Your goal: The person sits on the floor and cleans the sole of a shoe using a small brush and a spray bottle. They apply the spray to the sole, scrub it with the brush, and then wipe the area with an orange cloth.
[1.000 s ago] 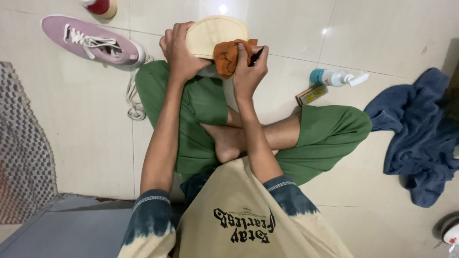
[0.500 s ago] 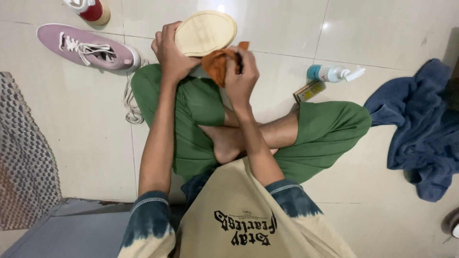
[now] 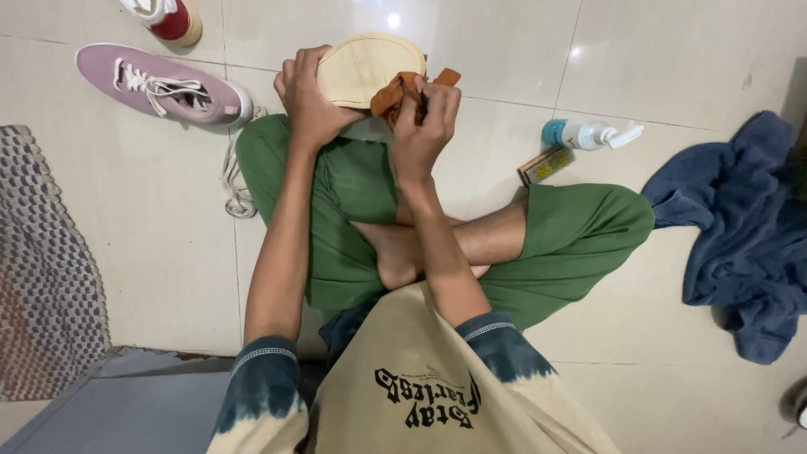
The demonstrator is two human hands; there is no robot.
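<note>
1. I see my left hand (image 3: pixel 309 97) gripping a shoe turned sole-up, its pale tan sole (image 3: pixel 370 65) facing the camera, far from me above my knee.
2. My right hand (image 3: pixel 420 126) pinches an orange cloth (image 3: pixel 397 91) against the sole's right edge.
3. I sit cross-legged in green trousers (image 3: pixel 353 185) on a pale tiled floor (image 3: pixel 151 252).
4. A pink sneaker (image 3: pixel 160 84) lies far left, with loose white laces (image 3: pixel 235 181) beside my left knee.
5. To the right lie a pump bottle (image 3: pixel 584 133), a small box (image 3: pixel 545 166) and a crumpled blue towel (image 3: pixel 748 244).
</note>
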